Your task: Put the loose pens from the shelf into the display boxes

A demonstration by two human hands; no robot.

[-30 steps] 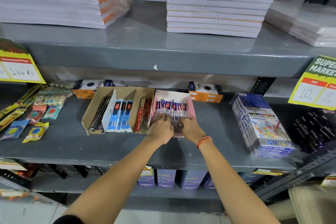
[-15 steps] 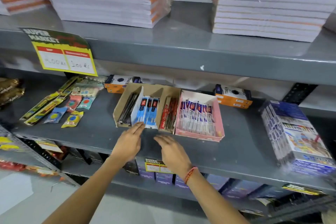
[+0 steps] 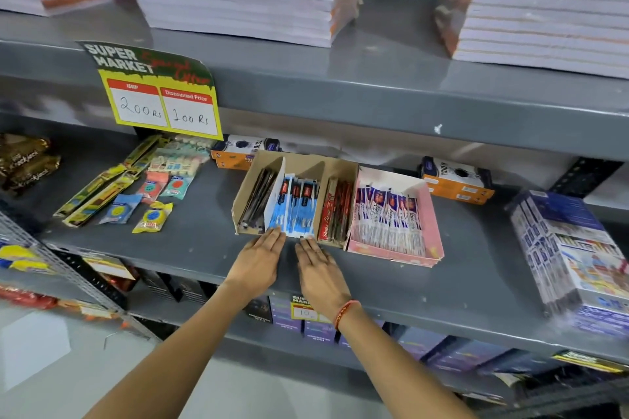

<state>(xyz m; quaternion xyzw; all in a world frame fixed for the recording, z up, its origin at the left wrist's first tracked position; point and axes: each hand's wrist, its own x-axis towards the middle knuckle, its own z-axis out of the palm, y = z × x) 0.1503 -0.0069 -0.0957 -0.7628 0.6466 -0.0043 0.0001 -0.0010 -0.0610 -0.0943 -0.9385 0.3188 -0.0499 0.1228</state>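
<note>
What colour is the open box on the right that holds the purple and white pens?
Pink, with a white inside. The pink box shows best in the head view.

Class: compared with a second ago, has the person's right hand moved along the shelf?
Yes. The right hand has left the pink box and now lies flat, empty, leftward, before the brown cardboard box.

Brown display box (image 3: 295,165): open cardboard, three compartments, on grey shelf (image 3: 190,241).
Blue pens (image 3: 295,207): middle compartment, packets lying lengthwise.
Pink display box (image 3: 433,235): touching right, holds blue-and-white pens (image 3: 388,218).
</note>
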